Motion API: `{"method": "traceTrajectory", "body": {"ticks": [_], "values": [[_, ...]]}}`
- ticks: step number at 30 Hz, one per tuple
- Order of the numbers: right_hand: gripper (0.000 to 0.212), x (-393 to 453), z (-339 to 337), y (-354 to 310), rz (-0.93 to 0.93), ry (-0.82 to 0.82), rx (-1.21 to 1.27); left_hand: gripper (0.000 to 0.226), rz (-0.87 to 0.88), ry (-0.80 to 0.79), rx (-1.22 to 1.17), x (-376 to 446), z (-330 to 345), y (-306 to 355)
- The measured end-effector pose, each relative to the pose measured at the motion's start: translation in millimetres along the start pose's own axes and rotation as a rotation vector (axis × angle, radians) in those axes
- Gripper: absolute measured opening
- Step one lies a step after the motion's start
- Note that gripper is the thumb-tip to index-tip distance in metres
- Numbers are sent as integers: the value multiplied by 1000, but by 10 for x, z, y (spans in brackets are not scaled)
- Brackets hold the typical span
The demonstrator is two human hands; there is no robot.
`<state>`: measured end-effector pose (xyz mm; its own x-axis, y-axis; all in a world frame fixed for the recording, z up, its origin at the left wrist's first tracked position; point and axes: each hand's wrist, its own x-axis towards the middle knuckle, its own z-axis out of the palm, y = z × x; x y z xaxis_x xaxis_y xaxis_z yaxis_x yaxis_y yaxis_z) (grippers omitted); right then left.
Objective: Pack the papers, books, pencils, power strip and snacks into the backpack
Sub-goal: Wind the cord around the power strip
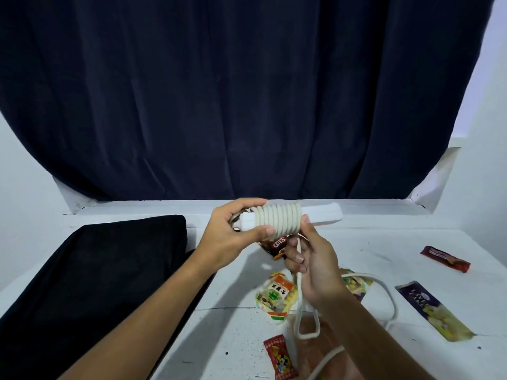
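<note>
My left hand (233, 234) grips one end of a white power strip (323, 213), held level above the white table (411, 242). Its white cord (277, 219) is coiled in several turns around the strip's left half. My right hand (310, 264) pinches the loose cord just below the coil; the rest of the cord (384, 292) trails down in loops onto the table. A black backpack (90, 275) lies flat at the left. Snacks lie scattered: a brown packet (277, 245), a yellow-orange bag (277, 297), a small red candy packet (279, 357).
At the right lie a red bar wrapper (445, 259) and a long purple and yellow cake wrapper (436, 311). Another yellow packet (354, 286) is partly hidden behind my right wrist. A dark curtain (247, 91) hangs behind the table; white walls stand on both sides.
</note>
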<state>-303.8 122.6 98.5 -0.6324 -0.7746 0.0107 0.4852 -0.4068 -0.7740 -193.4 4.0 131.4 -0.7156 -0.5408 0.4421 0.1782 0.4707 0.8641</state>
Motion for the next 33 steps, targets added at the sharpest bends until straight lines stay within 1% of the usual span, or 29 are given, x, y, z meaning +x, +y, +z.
{"method": "traceTrajectory", "body": {"ticks": [2,3,4,6,7,9,10,12,15,16,17,19,20,21,23,25,26,28,29,30,31,33], "values": [[37,-8,-20,12,13,14,17,50,-3,-41,84,-24,-8,15],[38,-9,-32,13,10,17,26,55,41,-59,218,-21,-7,31],[40,-7,-36,16,-1,17,17,64,125,-90,404,-11,1,51],[41,-14,-7,29,-28,9,-32,82,279,-196,759,28,40,104],[38,-18,15,38,-36,7,-58,89,305,-235,898,47,65,118],[32,-22,50,42,-48,17,-95,96,337,-230,1088,96,97,113],[29,-17,56,34,-53,16,-115,95,365,-213,1138,118,99,94],[29,-14,55,-15,-43,-4,-186,87,433,-183,1117,143,81,45],[32,-32,25,-121,20,-51,-421,74,437,-146,1024,136,36,-8],[31,-42,-27,-162,39,-67,-531,73,419,-123,1022,141,21,-22],[26,-54,-80,-198,56,-79,-640,72,395,-97,1033,160,-17,-38],[9,-86,-174,-259,101,-106,-822,74,310,-43,1075,236,-127,-61],[11,-97,-207,-272,105,-108,-920,74,258,-35,1112,276,-178,-58],[15,-104,-210,-289,70,-101,-1034,73,219,-54,1160,308,-212,-56],[18,-108,-144,-342,-113,-77,-1303,74,203,-151,1254,336,-220,-69],[22,-116,-40,-430,-325,-68,-1553,75,214,-296,1300,356,-195,-51],[23,-103,0,-487,-423,-72,-1633,75,221,-380,1302,370,-196,-30],[22,-7,0,-598,-571,-130,-1665,76,214,-526,1268,372,-200,12],[19,67,-22,-652,-614,-189,-1619,78,205,-578,1237,355,-200,12],[15,156,-53,-691,-618,-245,-1541,79,185,-621,1185,327,-194,6],[11,250,-87,-729,-575,-288,-1446,81,151,-651,1089,286,-184,-2],[7,379,-116,-823,-409,-351,-1203,82,74,-647,759,198,-161,10]]}}
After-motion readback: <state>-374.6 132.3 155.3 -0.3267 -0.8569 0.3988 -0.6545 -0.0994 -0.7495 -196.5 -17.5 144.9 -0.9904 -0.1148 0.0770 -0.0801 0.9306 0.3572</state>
